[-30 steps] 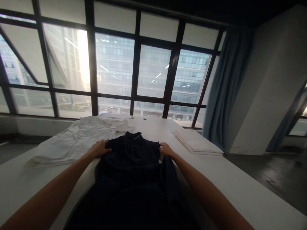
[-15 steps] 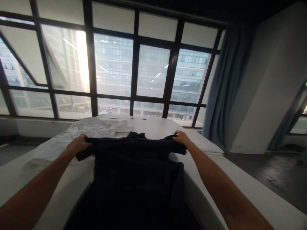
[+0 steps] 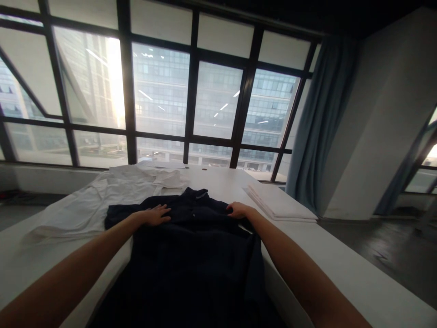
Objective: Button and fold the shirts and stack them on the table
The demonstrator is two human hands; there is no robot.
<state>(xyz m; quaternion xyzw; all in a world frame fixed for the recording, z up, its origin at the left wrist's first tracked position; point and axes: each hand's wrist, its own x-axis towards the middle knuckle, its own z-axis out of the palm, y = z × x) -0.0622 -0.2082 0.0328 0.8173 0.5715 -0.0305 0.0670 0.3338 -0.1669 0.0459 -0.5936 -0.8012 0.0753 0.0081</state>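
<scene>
Long white table (image 3: 344, 269), stretching from near to far, toward the window. Spread flat along the middle: dark shirt (image 3: 198, 259), collar at the far end, lower part running out of view at the near edge, one short sleeve reaching out to the left. Just beyond and to the left, touching that sleeve: white garment (image 3: 85, 205), rumpled, spread open across the far left part, up to the far edge. On the far right, apart from the shirt: folded white cloth (image 3: 282, 205), a neat flat stack close to the right edge. Past the collar, near the far edge: small dark spot (image 3: 204, 169), too small to tell.
</scene>
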